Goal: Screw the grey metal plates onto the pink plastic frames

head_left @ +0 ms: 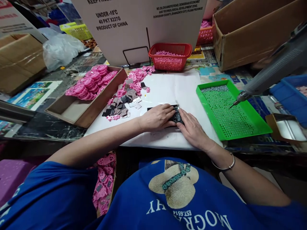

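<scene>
A small flat black tray [177,115] covered with tiny shiny metal pieces lies on the white work board [177,88]. My left hand [157,117] reaches over it from the left, fingers together and bent across its top, thumb along the near edge. At the tray's right edge, my right hand [193,129] grips the side between thumb and fingers. Much of the tray is hidden under my hands. Left of it lie flat grey and black squares [120,107] and a heap of small pink plastic parts [137,78].
A green perforated tray [230,110] with small metal pieces stands right, an electric screwdriver [251,86] hanging above it. A red basket [170,59] of pink parts stands behind. At left, a cardboard box [83,111] holds pink pieces [92,83]. A printed carton panel [141,19] rises at the back.
</scene>
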The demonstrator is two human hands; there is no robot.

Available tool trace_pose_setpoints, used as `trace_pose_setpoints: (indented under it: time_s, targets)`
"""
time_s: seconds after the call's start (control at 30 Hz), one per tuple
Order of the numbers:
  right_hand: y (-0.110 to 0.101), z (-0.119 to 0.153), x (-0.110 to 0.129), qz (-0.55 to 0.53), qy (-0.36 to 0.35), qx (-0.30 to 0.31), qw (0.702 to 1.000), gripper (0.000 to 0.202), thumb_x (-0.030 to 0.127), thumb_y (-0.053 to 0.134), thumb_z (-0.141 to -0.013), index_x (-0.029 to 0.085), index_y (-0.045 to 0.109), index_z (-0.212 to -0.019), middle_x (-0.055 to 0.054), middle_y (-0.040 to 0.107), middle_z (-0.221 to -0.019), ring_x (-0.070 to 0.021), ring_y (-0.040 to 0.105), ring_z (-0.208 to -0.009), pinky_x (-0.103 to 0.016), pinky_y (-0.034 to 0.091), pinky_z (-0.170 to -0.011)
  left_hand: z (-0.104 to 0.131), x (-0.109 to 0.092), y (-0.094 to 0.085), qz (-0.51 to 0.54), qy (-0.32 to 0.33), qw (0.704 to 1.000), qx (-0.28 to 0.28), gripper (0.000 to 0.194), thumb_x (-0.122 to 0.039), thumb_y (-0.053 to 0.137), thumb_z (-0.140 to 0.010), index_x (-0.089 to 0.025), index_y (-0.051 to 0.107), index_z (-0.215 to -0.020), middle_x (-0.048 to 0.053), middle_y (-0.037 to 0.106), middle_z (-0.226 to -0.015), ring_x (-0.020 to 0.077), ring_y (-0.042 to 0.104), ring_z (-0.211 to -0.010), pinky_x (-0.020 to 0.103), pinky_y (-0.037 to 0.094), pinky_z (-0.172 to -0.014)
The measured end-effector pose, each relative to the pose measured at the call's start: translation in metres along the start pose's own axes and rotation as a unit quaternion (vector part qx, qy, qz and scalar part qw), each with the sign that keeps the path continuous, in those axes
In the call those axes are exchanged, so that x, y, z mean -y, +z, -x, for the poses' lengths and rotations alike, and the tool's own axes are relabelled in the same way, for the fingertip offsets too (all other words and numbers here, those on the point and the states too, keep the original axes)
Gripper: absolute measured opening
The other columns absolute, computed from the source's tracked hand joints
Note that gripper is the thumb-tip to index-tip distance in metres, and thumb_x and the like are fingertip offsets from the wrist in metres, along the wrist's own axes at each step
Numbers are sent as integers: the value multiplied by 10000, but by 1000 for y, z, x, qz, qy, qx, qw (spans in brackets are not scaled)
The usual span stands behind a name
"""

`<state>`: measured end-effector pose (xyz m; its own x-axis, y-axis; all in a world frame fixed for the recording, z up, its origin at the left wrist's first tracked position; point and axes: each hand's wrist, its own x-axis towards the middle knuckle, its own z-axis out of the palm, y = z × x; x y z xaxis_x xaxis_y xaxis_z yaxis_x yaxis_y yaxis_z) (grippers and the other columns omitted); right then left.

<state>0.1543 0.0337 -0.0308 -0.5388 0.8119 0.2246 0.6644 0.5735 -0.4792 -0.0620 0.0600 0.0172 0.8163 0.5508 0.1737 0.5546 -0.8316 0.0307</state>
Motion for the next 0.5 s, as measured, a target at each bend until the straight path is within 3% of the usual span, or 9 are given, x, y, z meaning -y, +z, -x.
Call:
trace_pose_setpoints:
  time_s: [0.17,0.37,0.5]
  targets:
    - [-1,0,1,-2,-1,1,1000,685,503,261,-1008,92,279,-1556,-199,390,-1572,-302,376,-1475,-588,330,-1195,4,-12,-7,-8,-69,998,1,500,-422,331,-1040,-36,598,-1212,227,645,-1218,290,624,-1043,455,533,-936]
    - [-1,-1,1,-9,5,-4,1000,665,477,232,-1014,80,312,-1542,-189,389,-1575,-285,376,-1477,-562,317,-1210,-4,-21,9,17,-98,995,-16,539,-360,341,-1036,55,489,-1345,294,522,-1399,338,529,-1287,487,431,-1105]
    - [-1,-1,2,-17,15,-2,1000,686,486,218,-1012,40,350,-1516,-193,391,-1572,-279,378,-1476,-534,309,-1222,-5,-21,15,40,-87,995,-12,517,-320,334,-1040,49,470,-1376,274,502,-1441,321,454,-1397,498,382,-1170]
